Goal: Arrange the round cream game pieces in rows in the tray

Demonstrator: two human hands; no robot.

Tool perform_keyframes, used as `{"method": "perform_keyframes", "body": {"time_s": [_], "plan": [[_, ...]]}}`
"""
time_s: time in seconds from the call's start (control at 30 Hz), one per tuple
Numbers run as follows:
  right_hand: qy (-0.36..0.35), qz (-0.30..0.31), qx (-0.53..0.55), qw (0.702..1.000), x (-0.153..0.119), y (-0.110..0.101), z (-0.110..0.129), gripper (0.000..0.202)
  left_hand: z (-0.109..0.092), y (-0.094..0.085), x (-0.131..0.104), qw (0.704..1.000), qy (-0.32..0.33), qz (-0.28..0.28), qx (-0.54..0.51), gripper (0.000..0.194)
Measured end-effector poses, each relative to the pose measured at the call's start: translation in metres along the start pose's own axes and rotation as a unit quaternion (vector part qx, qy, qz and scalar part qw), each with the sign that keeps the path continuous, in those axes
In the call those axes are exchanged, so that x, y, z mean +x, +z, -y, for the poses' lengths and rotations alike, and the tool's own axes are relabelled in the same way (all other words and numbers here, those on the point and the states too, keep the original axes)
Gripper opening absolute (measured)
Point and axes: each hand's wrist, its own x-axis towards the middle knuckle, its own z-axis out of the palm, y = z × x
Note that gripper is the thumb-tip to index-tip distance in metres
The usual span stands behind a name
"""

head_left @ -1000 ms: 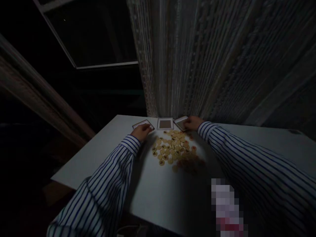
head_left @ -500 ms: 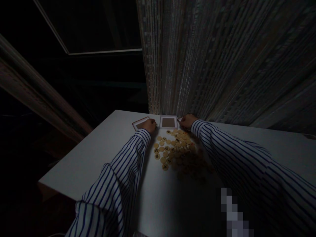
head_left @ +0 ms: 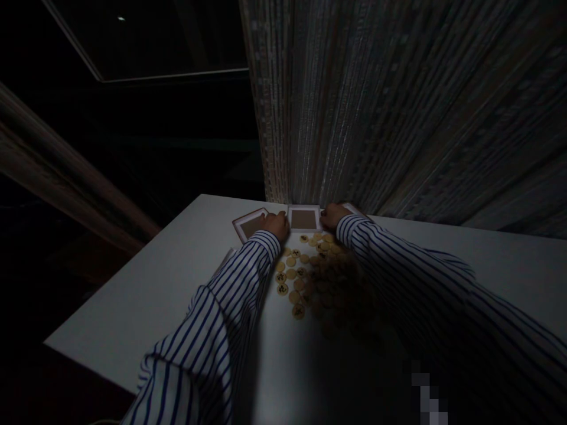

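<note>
Drawing left hand (head_left: 274,226) and right hand (head_left: 332,217) inward to opposite sides of the middle tray (head_left: 304,219), beyond scattered yellow discs (head_left: 313,261); leaving either grip's closure impossible to tell.

You have a white table (head_left: 146,283) in front of you, dimly lit, its near part sinking into shadow. Round, pale yellow xiangqi pieces (head_left: 282,289) lie loosely spread across its middle, some touching, several showing dark characters; those to your right are too dark to read. Along the far edge, you have a white-rimmed tray with a brown inside (head_left: 304,219), a red-edged tray (head_left: 250,224) set askew to its left, and a partly hidden tray (head_left: 353,208) to its right.
</note>
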Motion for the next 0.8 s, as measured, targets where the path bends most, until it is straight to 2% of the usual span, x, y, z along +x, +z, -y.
{"method": "perform_keyframes", "body": {"time_s": [0.13,0.33,0.6,0.8], "plan": [[0.011,-0.008,-0.008,1.000,0.003,0.003,-0.001,0.036,0.002,0.006,0.003,1.000,0.019,-0.005,0.025,0.036],[0.000,-0.002,-0.008,1.000,0.008,0.009,0.000,0.032,-0.002,0.009,0.002,0.999,0.027,-0.005,0.045,0.037],[0.000,-0.009,0.010,1.000,0.004,0.005,0.002,0.032,-0.005,0.001,0.000,0.999,0.027,-0.016,0.032,0.039],[-0.012,-0.017,0.029,0.999,0.001,-0.005,0.003,0.030,-0.006,-0.011,-0.004,1.000,0.004,-0.026,0.007,0.040]]}}
